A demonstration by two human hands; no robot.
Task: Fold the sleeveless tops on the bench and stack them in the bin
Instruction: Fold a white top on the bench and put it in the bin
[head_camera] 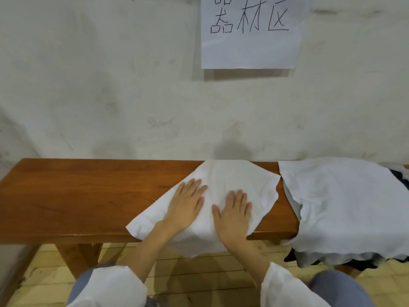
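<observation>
A white sleeveless top (232,178) lies spread on the brown wooden bench (77,196), its lower part hanging over the front edge. My left hand (187,204) lies flat on the top's left half with straight fingers. My right hand (234,213) lies flat beside it on the middle of the cloth. To the right, a pile of tops (345,207) with a white one uppermost covers the bench's right end and droops over the front. No bin is in view.
A white wall rises right behind the bench, with a paper sign (252,32) taped to it. Grey and dark garments (294,204) peek from under the pile. The bench's left half shows bare wood. A tiled floor (199,271) lies below.
</observation>
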